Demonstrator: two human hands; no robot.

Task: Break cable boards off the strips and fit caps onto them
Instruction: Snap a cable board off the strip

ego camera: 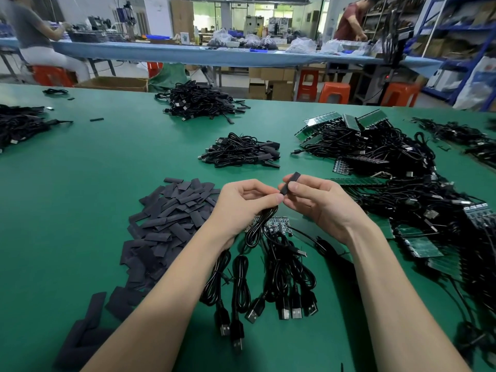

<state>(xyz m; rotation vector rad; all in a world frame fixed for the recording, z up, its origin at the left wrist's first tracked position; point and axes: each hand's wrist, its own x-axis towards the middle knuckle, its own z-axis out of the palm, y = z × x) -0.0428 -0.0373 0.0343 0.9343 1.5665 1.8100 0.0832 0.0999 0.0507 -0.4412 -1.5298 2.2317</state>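
Fingers of the right hand (319, 202) pinch a black cap (290, 183), tilted, while the left hand (243, 205) pinches the end of a black cable (261, 224) just at the cap's lower end. Below the cap a board strip (276, 224) lies on the green table (107, 157) with its cables trailing nearer. Left of the cap sits a heap of loose caps (171, 210); right of it, a tangle of strips and cables (389, 162).

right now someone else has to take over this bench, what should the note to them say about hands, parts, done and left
Left hand pinches the thin black cable just below the cap. Right hand grips the flat black sleeve cap, which seems to be going onto the cable's board end; the board itself is hidden.
Loose flat black caps are piled left of the hands. A green board strip with black USB cables lies under the hands. Uncapped strips are heaped right.
Done: small pile of capped cables beyond the hands.
Left: seat this cap, then the remaining strips.
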